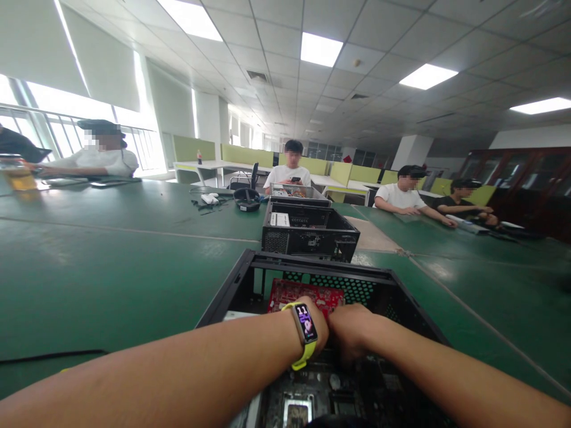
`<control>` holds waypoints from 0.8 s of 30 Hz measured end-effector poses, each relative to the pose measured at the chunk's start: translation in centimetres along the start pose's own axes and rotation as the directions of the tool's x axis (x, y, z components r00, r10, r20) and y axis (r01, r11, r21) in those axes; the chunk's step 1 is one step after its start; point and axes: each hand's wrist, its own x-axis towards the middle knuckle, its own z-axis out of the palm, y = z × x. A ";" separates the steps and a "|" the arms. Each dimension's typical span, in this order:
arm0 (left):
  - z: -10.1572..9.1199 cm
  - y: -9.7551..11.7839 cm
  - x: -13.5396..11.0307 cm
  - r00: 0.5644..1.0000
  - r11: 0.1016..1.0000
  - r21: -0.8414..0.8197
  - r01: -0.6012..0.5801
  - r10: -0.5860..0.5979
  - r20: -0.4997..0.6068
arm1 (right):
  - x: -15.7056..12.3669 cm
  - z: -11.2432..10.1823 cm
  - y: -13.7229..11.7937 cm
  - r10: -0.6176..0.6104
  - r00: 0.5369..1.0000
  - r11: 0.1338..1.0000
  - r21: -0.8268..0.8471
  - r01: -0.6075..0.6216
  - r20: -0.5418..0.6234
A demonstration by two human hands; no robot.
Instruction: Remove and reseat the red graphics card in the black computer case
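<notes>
A black computer case (392, 285) lies open in front of me, with a dark motherboard (321, 386) at its near side. Inside it, towards the far wall, is a red expansion card (285, 292) covered in small components. My left hand (319, 324), with a yellow-strapped smartwatch (305, 324) on the wrist, is closed at the card's near edge. Right beside it, my right hand (352, 327) is curled at the card's lower right edge. Most fingertips of both hands are hidden behind the hands and wrists. A square metal socket (298, 411) shows near the bottom of the view.
Beyond my case stands another open black case (310, 238), with a third case (298, 191) behind it. A dark headset (247, 199) and a white object (209, 197) lie on the green table (134, 261). Several people sit around it. A black cable (53, 356) runs at left.
</notes>
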 end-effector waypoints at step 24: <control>-1.0 -0.2 -0.2 0.998 0.997 0.071 -0.014 0.009 0.065 | -1.0 -0.3 -0.2 0.013 0.999 1.000 -0.025 -0.015 -0.053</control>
